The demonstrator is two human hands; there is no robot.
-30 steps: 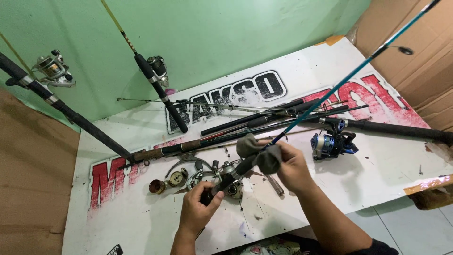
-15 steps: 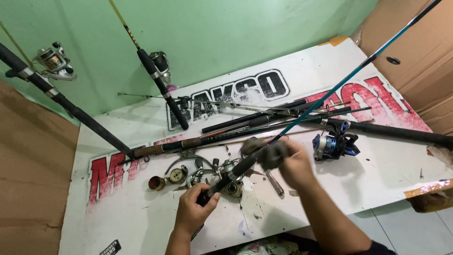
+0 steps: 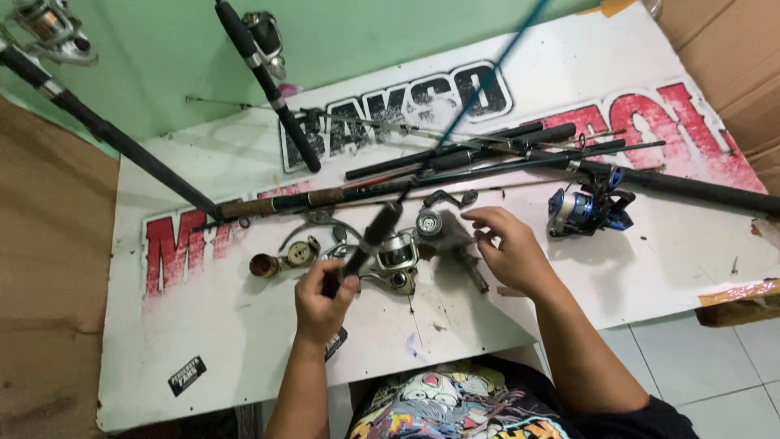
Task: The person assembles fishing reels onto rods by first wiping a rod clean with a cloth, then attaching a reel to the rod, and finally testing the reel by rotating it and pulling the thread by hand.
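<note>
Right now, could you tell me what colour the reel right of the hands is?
Blue reel; head view.

Left hand [image 3: 322, 299] gripping rod handle [image 3: 361, 248], right hand [image 3: 510, 250] beside reel [image 3: 394, 262]

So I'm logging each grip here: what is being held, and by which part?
The left hand grips a fishing rod by its dark handle end. The right hand is open beside a grey reel part; no hold shows.

A blue spinning reel [image 3: 587, 208] lies on the white printed board [image 3: 203, 341] beside dark rods [image 3: 487, 154]
</note>
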